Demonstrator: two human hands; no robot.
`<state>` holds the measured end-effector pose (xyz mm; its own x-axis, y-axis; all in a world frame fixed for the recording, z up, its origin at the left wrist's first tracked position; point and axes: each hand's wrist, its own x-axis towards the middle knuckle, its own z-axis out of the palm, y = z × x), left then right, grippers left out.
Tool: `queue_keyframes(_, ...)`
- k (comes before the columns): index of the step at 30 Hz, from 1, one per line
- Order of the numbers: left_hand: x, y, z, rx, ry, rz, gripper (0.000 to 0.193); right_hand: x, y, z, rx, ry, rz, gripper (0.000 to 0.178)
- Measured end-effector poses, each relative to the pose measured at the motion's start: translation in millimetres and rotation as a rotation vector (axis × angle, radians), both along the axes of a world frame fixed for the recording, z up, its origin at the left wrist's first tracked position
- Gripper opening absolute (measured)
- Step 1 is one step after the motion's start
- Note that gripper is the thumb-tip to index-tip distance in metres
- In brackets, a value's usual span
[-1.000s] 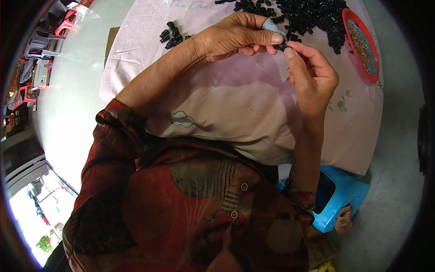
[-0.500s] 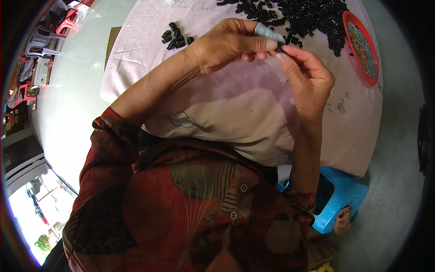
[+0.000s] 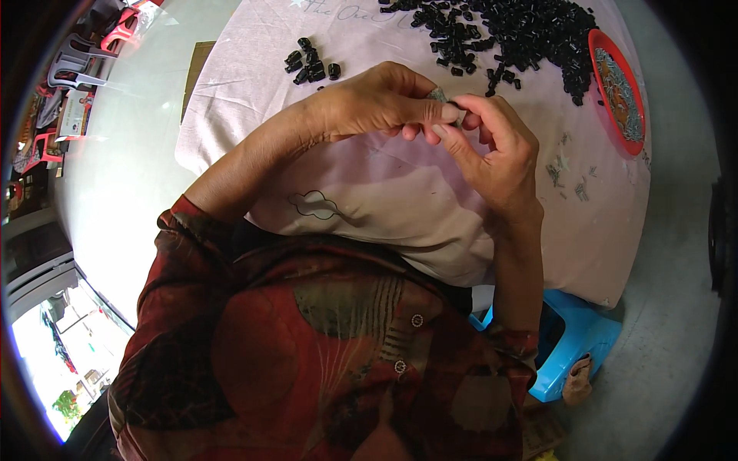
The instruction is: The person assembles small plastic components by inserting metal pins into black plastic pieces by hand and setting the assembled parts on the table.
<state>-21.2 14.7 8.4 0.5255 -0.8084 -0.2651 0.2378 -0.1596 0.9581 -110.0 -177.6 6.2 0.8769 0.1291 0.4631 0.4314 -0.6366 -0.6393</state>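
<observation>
My left hand (image 3: pixel 388 104) is closed in a pinch over the pink tablecloth, with a grey wrap (image 3: pixel 437 95) around its index finger. My right hand (image 3: pixel 498 150) meets it, thumb and fingers bent in against the left fingertips. Between the two is a small black plastic part, of which only a dark sliver shows; the fingers cover the rest. Beyond my hands lies a big pile of similar black parts (image 3: pixel 530 34). A few more black parts (image 3: pixel 311 65) form a small group past my left wrist.
A red tray (image 3: pixel 637 146) of small metal pins stands at the table's right side. Loose pins (image 3: pixel 582 190) lie on the tablecloth (image 3: pixel 369 188) near my right wrist. A blue plastic stool (image 3: pixel 584 338) is below the table's near right edge. Chairs (image 3: pixel 77 74) stand far left.
Both hands have come nearer to me and slightly left, still together. The black part, clearer before between the fingertips, is now mostly covered. My right fingers are curled in more.
</observation>
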Motion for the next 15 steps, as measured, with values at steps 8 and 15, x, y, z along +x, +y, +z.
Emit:
queue_keyframes(8, 11, 10, 7, 0.186, -0.262, -0.264, 0.032, -1, 10, -1, -0.29, 0.034, 0.202, 0.026)
queue_keyframes(15, 16, 13, 13, 0.206, -0.36, -0.444, 0.029, -4, 17, -12, -0.32, 0.049, 0.224, 0.023)
